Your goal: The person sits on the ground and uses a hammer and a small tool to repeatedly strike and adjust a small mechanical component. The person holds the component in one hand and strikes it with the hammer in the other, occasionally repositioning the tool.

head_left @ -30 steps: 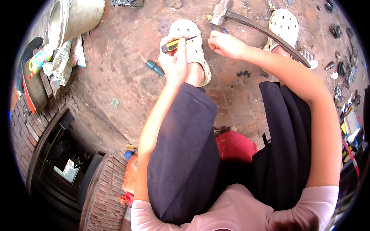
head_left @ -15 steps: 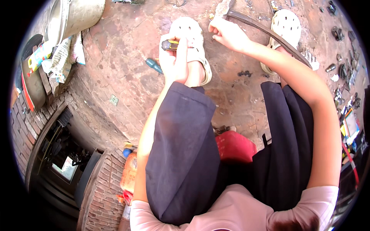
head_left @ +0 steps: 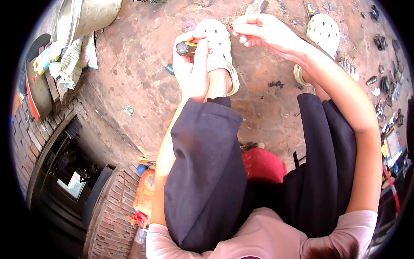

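My left hand point(head_left: 192, 71) is closed round the black-and-yellow handle of what looks like a screwdriver point(head_left: 186, 48), held above my left clog point(head_left: 221, 51). The fingers hide most of its far end. My right hand point(head_left: 263, 33) is raised to the right of it, thumb and fingertips pinched together; anything between them is too small to make out. On the ground beside my left hand lies a tool with a teal handle point(head_left: 169, 69), partly covered. Just beyond my right hand shows the head of a hammer point(head_left: 257, 7), its long handle mostly behind my forearm.
A red box-like thing point(head_left: 264, 165) is between my legs. Metal parts point(head_left: 381, 42) lie scattered at the right, near my right clog point(head_left: 323, 34). At the upper left are a large pale bucket point(head_left: 88, 19) and plastic bags point(head_left: 71, 62). An orange container point(head_left: 144, 190) stands by my left arm.
My right hand has turned, its fingers now pointing left in a pinch and its forearm covering more of the hammer handle. My left hand has shifted slightly left, still holding the screwdriver.
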The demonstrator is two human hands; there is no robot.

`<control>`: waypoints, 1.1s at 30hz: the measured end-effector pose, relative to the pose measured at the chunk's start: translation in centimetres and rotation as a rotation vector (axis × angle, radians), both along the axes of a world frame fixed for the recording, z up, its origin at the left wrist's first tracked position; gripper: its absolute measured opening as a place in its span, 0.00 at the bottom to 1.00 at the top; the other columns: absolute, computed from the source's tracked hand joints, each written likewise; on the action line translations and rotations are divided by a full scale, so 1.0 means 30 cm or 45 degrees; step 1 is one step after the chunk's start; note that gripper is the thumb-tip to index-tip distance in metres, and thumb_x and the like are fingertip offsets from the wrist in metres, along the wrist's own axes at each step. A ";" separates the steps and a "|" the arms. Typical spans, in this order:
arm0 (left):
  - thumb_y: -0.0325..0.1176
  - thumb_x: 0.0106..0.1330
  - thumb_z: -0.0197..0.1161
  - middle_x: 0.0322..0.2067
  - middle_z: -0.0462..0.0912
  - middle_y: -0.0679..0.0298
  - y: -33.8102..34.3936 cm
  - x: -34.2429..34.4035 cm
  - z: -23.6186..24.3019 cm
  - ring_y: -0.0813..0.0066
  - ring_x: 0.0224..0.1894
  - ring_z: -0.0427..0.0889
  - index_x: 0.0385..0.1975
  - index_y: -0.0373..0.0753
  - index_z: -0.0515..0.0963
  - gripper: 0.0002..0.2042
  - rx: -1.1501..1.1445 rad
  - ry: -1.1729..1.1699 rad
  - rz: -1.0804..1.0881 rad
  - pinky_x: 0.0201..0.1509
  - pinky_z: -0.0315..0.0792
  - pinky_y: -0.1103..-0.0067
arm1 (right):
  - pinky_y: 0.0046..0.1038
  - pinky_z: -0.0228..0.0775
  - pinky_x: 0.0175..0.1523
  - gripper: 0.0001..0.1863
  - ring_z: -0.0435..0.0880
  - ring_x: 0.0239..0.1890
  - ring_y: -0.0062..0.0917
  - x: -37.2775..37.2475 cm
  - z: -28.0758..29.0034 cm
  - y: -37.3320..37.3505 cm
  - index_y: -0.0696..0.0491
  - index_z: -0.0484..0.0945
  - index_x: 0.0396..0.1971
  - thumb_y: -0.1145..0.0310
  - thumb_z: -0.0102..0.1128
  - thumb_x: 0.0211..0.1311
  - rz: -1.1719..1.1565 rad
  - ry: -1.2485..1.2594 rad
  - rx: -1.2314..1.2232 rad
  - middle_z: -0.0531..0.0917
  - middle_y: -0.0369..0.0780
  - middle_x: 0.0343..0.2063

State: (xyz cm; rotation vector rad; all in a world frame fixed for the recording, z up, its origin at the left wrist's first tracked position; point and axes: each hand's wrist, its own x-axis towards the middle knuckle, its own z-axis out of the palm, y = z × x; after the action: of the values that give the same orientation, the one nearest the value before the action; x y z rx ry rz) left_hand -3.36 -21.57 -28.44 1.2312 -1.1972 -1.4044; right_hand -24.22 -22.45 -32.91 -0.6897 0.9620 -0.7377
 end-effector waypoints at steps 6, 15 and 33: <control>0.20 0.63 0.63 0.41 0.78 0.65 -0.005 -0.048 0.098 0.79 0.43 0.76 0.49 0.33 0.76 0.14 0.042 0.032 -0.186 0.50 0.71 0.81 | 0.14 0.70 0.40 0.12 0.77 0.32 0.09 0.000 0.164 0.024 0.54 0.80 0.44 0.62 0.57 0.69 -0.029 -0.167 -0.084 0.81 0.29 0.31; 0.16 0.58 0.67 0.41 0.80 0.62 -0.001 -0.046 0.109 0.78 0.42 0.78 0.46 0.33 0.77 0.16 0.116 0.168 -0.076 0.50 0.73 0.81 | 0.18 0.74 0.41 0.12 0.79 0.32 0.13 0.046 0.226 0.053 0.59 0.79 0.46 0.69 0.58 0.68 -0.104 0.094 -0.408 0.83 0.34 0.31; 0.18 0.57 0.69 0.33 0.82 0.65 0.008 -0.041 0.121 0.82 0.36 0.77 0.41 0.32 0.81 0.12 0.179 -0.013 -0.083 0.45 0.72 0.84 | 0.32 0.75 0.35 0.08 0.83 0.27 0.38 0.066 0.242 0.069 0.54 0.76 0.36 0.66 0.59 0.61 -0.066 0.873 -1.053 0.80 0.43 0.22</control>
State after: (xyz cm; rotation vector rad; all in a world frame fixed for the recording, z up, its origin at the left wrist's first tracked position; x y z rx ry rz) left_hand -4.60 -21.34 -24.80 1.3070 -1.1714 -1.5538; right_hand -22.23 -20.39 -25.65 -1.7227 1.2889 -0.9734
